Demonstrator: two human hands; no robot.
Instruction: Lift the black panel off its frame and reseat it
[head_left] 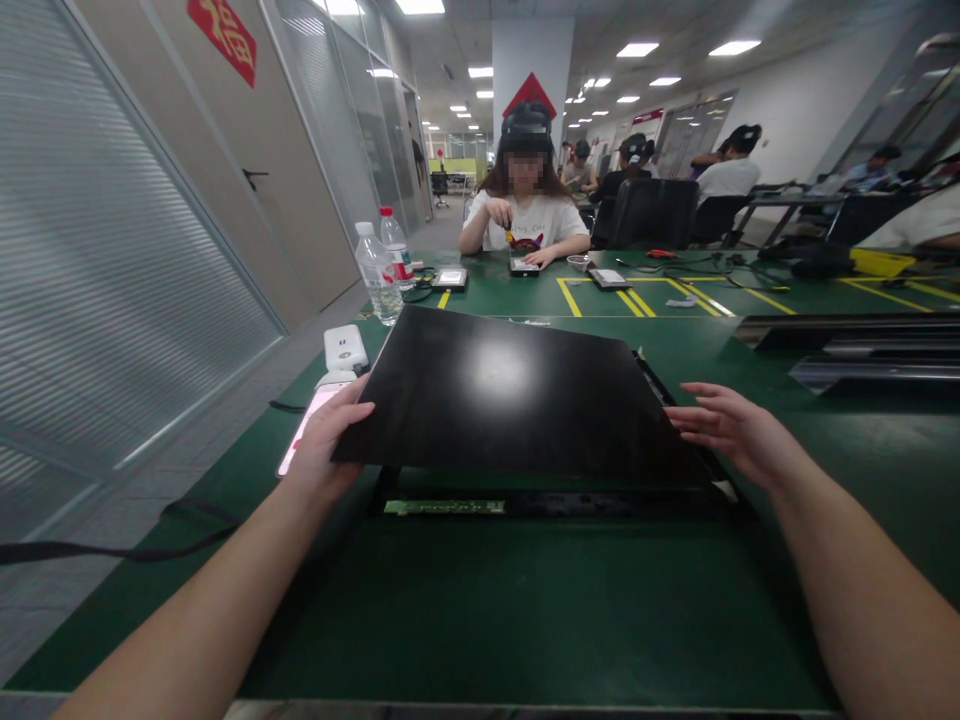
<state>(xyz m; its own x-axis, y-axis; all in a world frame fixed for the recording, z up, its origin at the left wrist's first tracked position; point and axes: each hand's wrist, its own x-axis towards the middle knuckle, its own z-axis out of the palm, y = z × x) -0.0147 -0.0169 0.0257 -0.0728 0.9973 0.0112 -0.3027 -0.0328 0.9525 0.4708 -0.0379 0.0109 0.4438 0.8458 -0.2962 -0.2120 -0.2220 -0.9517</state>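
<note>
A glossy black display panel (480,420) is held tilted above the table, its left side raised higher. My left hand (330,435) is closed on the panel's left edge, thumb on top and the other fingers mostly hidden beneath. By the right edge, my right hand (739,430) is open with fingers stretched out; the fingertips reach the edge, but whether they press on it I cannot tell. Under the panel lies a black frame (615,503), largely covered. A narrow green circuit board (444,507) shows along the frame's near side.
On the green table (525,600), a phone (304,430) and a white device (345,348) lie left. Two water bottles (379,280) stand behind them. Dark metal strips (870,350) lie right. Opposite, a person (529,215) works on a hard drive (524,267) with a yellow-handled tool.
</note>
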